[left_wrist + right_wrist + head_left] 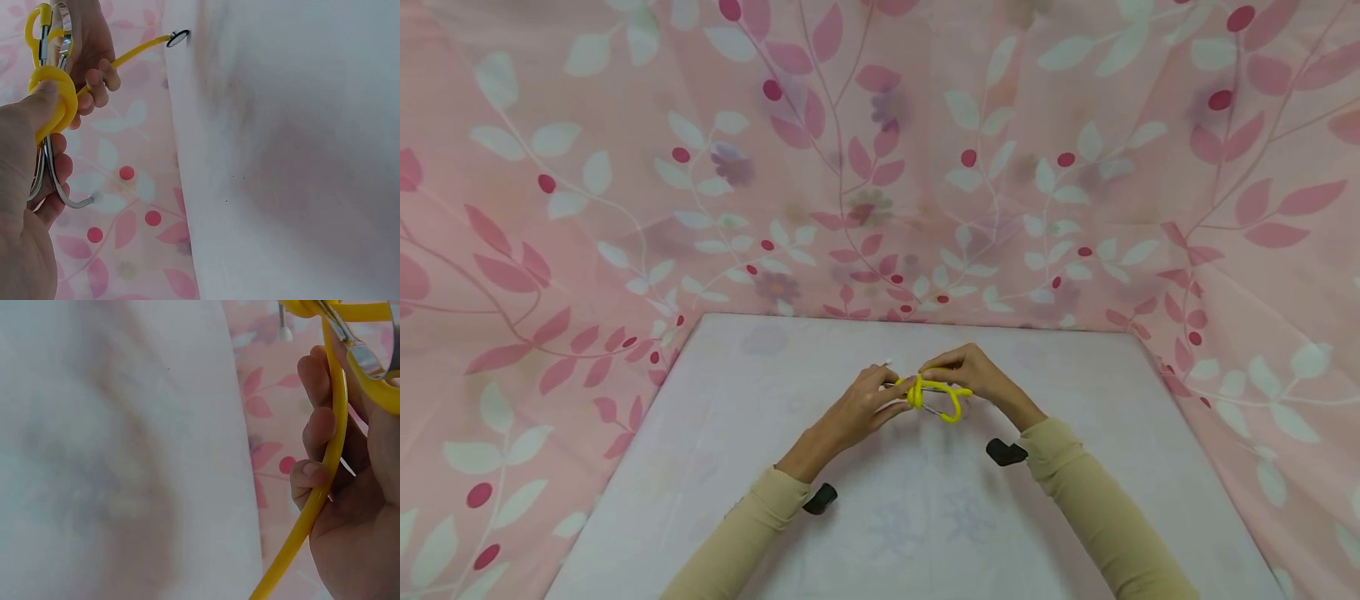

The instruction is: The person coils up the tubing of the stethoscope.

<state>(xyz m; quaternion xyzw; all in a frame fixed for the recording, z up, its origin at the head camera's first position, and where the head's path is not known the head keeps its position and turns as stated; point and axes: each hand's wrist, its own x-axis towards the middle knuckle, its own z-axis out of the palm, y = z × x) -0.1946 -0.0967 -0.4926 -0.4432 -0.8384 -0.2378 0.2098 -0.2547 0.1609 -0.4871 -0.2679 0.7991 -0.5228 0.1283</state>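
A yellow stethoscope (916, 393) is held above the table, its tubing wound around its own metal ear tubes (51, 165). My left hand (859, 410) grips the bundle, thumb pressed on the yellow coil (64, 107) and fingers behind the metal. One pale ear tip (92, 200) sticks out below those fingers. My right hand (976, 373) holds the loose stretch of tubing (336, 428), its fingers curled round it in the right wrist view. Beyond the right hand, the tube ends in a round chest piece (178, 39), seen in the left wrist view.
A white-covered table (880, 517) lies beneath both hands. Pink leaf-patterned cloth (865, 167) hangs behind the table and along its sides. Black wrist devices (1005, 452) project below both sleeves.
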